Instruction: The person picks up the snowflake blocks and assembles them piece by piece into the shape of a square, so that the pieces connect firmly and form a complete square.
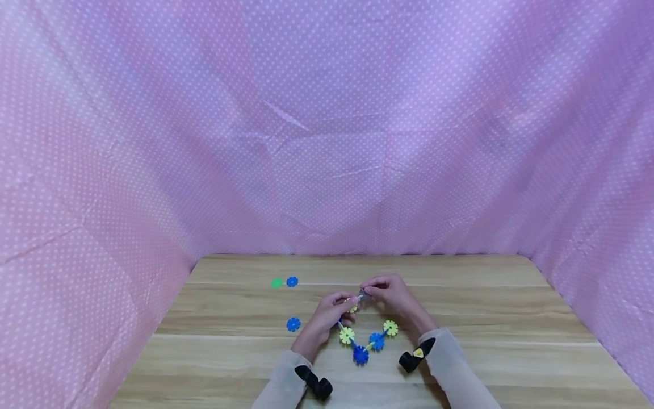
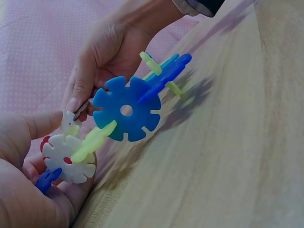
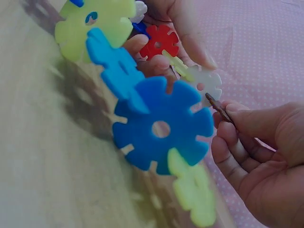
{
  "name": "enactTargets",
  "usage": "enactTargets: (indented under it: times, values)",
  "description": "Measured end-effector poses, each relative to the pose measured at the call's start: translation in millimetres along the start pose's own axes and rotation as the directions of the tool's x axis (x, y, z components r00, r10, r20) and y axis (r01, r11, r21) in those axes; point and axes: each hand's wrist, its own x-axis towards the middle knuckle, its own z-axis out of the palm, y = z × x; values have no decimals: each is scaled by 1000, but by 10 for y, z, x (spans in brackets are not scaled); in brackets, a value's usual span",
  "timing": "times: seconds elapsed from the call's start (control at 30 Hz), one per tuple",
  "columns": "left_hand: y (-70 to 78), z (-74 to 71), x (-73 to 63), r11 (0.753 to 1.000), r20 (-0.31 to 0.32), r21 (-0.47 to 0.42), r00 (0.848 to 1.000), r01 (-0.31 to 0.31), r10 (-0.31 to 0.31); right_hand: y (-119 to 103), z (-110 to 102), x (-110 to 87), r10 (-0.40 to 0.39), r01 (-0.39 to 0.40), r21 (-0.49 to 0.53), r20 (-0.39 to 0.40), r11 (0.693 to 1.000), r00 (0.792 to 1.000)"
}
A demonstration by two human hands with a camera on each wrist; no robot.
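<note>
A chain of interlocking snowflake discs (image 1: 360, 355) in blue, yellow, white and red curves between the hands just above or on the table; which, I cannot tell. My left hand (image 1: 323, 318) grips its upper end, with a white disc (image 2: 80, 171) and a red disc (image 3: 170, 34) by the fingers. At that end a white disc (image 3: 213, 78) sticks out. The right hand (image 1: 395, 292) pinches a dark brown snowflake disc (image 3: 217, 107), seen edge-on. Its edge meets the white disc's rim; how deep it sits in a slot is unclear.
On the wooden table (image 1: 219, 352), a green disc (image 1: 276, 283) and a blue disc (image 1: 292, 282) lie at the back left. Nearer lies another blue disc (image 1: 293, 324), left of the left hand. Pink dotted cloth (image 1: 327, 199) surrounds the table's back and sides.
</note>
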Motion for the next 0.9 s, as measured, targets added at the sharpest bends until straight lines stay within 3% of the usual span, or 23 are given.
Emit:
enactTargets:
  times: [0.23,0.5,0.8,0.9]
  values:
    - [29,-8,3,1000,61,-12,998,0,1,3,3,48,45,-43,54,-52,998,998]
    - [59,-50,-11,999,119,-36,993,26,-21,-20,6,45,35,-35,3,-41,999,999]
    - [45,-79,-9,998,174,-58,984,34,-23,-72,51,59,86,-83,56,-48,995,995]
    - [39,-90,-4,997,194,-68,981,36,-23,-94,62,68,71,-69,38,-41,997,997]
